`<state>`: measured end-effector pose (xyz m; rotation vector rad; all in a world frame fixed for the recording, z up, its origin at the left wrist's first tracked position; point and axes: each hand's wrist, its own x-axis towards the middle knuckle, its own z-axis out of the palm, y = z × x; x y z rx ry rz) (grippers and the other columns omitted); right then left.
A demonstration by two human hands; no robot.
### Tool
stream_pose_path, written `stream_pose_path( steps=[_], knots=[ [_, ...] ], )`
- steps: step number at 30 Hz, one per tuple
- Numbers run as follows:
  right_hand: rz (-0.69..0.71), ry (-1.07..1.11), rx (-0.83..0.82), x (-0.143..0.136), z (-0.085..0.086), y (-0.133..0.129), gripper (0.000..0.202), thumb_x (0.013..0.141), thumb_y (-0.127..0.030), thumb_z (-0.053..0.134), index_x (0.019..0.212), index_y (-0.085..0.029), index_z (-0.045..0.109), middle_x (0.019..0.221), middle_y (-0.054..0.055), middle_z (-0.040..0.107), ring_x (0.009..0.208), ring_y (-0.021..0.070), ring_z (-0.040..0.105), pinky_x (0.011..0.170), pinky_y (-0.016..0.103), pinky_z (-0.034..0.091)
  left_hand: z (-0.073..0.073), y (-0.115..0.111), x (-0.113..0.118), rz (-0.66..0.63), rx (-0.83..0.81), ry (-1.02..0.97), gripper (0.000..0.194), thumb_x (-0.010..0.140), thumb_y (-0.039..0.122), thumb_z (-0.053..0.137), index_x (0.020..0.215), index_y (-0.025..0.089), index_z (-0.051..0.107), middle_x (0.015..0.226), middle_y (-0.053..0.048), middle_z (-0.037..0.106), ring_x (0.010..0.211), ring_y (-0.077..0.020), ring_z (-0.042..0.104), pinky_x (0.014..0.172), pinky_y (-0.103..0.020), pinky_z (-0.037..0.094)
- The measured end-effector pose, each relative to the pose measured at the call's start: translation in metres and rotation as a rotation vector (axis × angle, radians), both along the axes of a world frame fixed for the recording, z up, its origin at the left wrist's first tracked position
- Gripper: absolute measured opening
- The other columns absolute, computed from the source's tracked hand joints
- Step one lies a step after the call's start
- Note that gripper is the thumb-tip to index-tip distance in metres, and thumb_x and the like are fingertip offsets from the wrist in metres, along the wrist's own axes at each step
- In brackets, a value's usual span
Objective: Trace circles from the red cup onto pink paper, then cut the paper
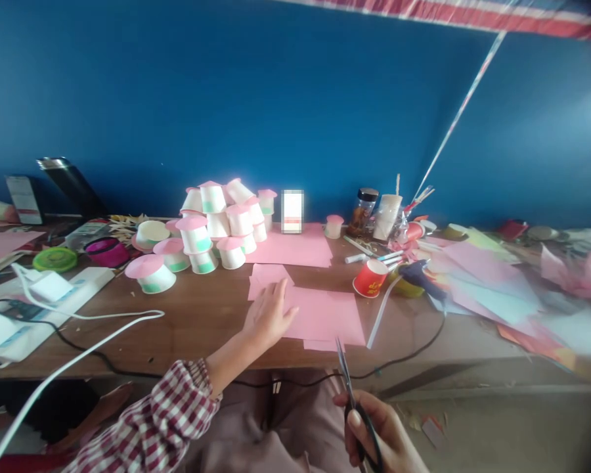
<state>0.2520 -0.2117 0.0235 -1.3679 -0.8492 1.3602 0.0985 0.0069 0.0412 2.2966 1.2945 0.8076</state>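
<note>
My left hand [270,310] lies over the pink paper sheets [325,313] on the wooden table, its fingers stretched out. It covers part of a smaller pink piece [264,272]. Below the table's front edge, my right hand [377,424] grips scissors [345,371] by their dark handles. Their blades point up toward the paper, almost together. Behind the sheets, white paper cups [204,233] with pink paper tops and green marks stand in a stacked pile. Another pink sheet [295,246] lies flat behind my left hand.
A red paper cup [372,278] and a glue gun [423,276] sit to the right, beside loose coloured paper [492,269]. At left are a white power strip [79,299] and white cable [93,341]. A dark cord [320,380] runs along the front edge.
</note>
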Motion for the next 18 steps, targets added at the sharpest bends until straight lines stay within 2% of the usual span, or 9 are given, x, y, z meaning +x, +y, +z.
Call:
stream_pose_path(
  steps=[3, 6, 9, 12, 15, 18],
  knots=[
    [-0.075, 0.002, -0.007, 0.001, -0.001, -0.002, 0.057, 0.072, -0.065, 0.064, 0.094, -0.013, 0.061, 0.049, -0.003, 0.051, 0.044, 0.0097, 0.046, 0.047, 0.022, 0.032, 0.012, -0.007, 0.004, -0.081, 0.097, 0.067, 0.047, 0.084, 0.028, 0.053, 0.129, 0.018, 0.045, 0.125, -0.012, 0.053, 0.118, -0.0271, 0.046, 0.101, -0.043, 0.037],
    [-0.127, 0.0, 0.011, 0.003, -0.005, -0.002, 0.055, 0.074, -0.063, 0.063, 0.095, -0.013, 0.061, 0.048, -0.003, 0.052, 0.044, 0.0095, 0.045, 0.048, 0.022, 0.03, 0.016, -0.017, 0.001, -0.165, 0.137, 0.131, 0.041, 0.087, 0.032, 0.051, 0.126, 0.02, 0.048, 0.124, -0.009, 0.054, 0.118, -0.0235, 0.047, 0.103, -0.039, 0.038],
    [-0.121, 0.02, 0.011, 0.002, -0.009, 0.0, 0.056, 0.073, -0.064, 0.064, 0.095, -0.013, 0.062, 0.048, -0.002, 0.053, 0.044, 0.0096, 0.046, 0.047, 0.021, 0.03, 0.009, -0.033, -0.005, -0.188, 0.136, 0.192, 0.046, 0.082, 0.037, 0.059, 0.123, 0.018, 0.05, 0.119, -0.011, 0.057, 0.113, -0.0269, 0.051, 0.098, -0.044, 0.042],
    [-0.105, 0.023, 0.004, -0.003, -0.01, 0.002, 0.057, 0.072, -0.065, 0.064, 0.094, -0.013, 0.062, 0.049, -0.002, 0.053, 0.044, 0.0099, 0.047, 0.047, 0.022, 0.032, -0.001, -0.054, -0.009, -0.224, 0.129, 0.228, 0.047, 0.078, 0.041, 0.066, 0.118, 0.02, 0.054, 0.114, -0.008, 0.059, 0.105, -0.0256, 0.054, 0.093, -0.043, 0.045],
    [-0.1, -0.012, 0.009, -0.006, -0.012, 0.002, 0.055, 0.074, -0.064, 0.063, 0.095, -0.012, 0.062, 0.05, -0.002, 0.052, 0.045, 0.0101, 0.047, 0.048, 0.023, 0.034, -0.01, -0.071, -0.01, -0.244, 0.128, 0.247, 0.05, 0.075, 0.039, 0.069, 0.118, 0.02, 0.053, 0.117, -0.007, 0.059, 0.107, -0.0253, 0.053, 0.094, -0.042, 0.045],
    [-0.094, -0.037, 0.013, -0.006, -0.015, 0.002, 0.055, 0.076, -0.063, 0.061, 0.096, -0.012, 0.062, 0.051, -0.002, 0.052, 0.046, 0.0102, 0.047, 0.048, 0.022, 0.033, -0.016, -0.08, -0.01, -0.242, 0.134, 0.256, 0.041, 0.079, 0.033, 0.065, 0.117, 0.019, 0.054, 0.116, -0.007, 0.061, 0.108, -0.0254, 0.053, 0.096, -0.043, 0.044]
  ],
)
